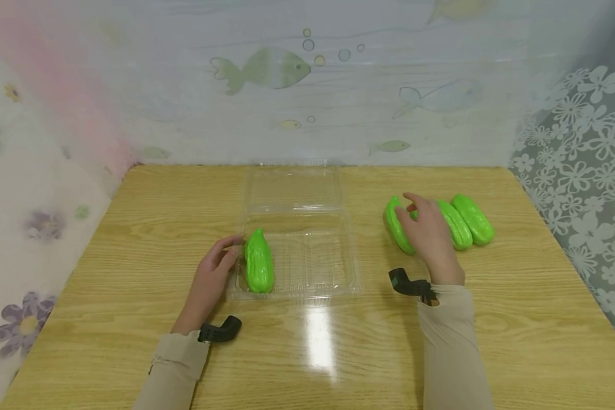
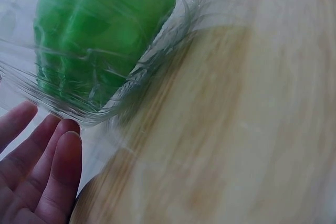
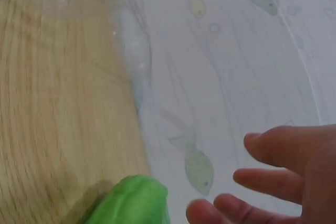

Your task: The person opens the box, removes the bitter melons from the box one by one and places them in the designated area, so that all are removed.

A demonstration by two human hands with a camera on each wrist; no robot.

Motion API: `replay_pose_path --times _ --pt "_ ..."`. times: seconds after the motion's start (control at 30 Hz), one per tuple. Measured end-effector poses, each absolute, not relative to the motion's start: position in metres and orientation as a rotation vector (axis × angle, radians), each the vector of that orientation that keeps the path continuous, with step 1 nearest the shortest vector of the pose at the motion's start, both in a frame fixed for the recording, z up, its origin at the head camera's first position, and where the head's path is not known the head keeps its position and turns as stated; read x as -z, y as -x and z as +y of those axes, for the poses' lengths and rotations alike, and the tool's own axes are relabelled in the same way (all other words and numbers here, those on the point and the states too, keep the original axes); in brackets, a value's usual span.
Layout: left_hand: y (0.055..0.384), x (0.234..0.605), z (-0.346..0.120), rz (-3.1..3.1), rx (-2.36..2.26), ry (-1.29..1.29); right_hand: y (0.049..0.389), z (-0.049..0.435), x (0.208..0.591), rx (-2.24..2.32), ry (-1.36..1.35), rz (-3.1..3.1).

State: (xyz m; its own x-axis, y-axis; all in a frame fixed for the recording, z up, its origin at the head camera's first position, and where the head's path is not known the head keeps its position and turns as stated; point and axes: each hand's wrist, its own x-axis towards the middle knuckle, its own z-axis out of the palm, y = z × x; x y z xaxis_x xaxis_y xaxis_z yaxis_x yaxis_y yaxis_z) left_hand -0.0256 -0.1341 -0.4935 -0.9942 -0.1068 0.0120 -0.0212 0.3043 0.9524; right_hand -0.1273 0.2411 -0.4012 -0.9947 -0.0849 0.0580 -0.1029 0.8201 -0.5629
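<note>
A clear plastic clamshell box (image 1: 307,293) lies with its lid (image 1: 294,188) folded back. At the left end inside it rests a bright green, ridged bitter melon (image 1: 259,262) with a pointed tip. Beside the box's left wall is my left hand (image 1: 212,279), its loosely bent fingertips (image 2: 68,148) right at the rim in the left wrist view. Over a row of several like bitter melons (image 1: 474,219) hovers my right hand (image 1: 430,236), thumb and fingers spread apart. The leftmost bitter melon (image 1: 397,228) shows by its thumb; the hand partly hides another.
The wooden table (image 1: 159,228) meets a wall (image 1: 338,131) painted with fish at its back edge. A flower-patterned panel (image 1: 579,171) stands along the right side. Each wrist wears a black camera mount, as the left mount (image 1: 220,330) shows.
</note>
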Motion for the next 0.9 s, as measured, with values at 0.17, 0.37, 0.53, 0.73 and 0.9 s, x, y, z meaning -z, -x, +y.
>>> replay_pose_path --times 0.17,0.37,0.53,0.73,0.9 --pt "0.015 0.491 -0.128 -2.47 1.796 -0.14 0.123 0.239 0.398 -1.133 -0.296 -2.957" --pt "0.003 0.49 -0.121 -2.466 1.783 -0.162 0.112 0.23 0.395 -1.314 -0.483 -2.913" --pt "0.0 0.49 -0.12 -2.468 1.785 -0.166 0.106 0.213 0.395 -1.411 -0.632 -2.827" --pt "0.0 0.49 -0.12 -2.474 1.79 -0.17 0.099 0.194 0.397 -1.482 -0.709 -2.831" --pt "0.001 0.49 -0.12 -2.472 1.793 -0.177 0.094 0.179 0.397 -1.598 -0.743 -2.802"
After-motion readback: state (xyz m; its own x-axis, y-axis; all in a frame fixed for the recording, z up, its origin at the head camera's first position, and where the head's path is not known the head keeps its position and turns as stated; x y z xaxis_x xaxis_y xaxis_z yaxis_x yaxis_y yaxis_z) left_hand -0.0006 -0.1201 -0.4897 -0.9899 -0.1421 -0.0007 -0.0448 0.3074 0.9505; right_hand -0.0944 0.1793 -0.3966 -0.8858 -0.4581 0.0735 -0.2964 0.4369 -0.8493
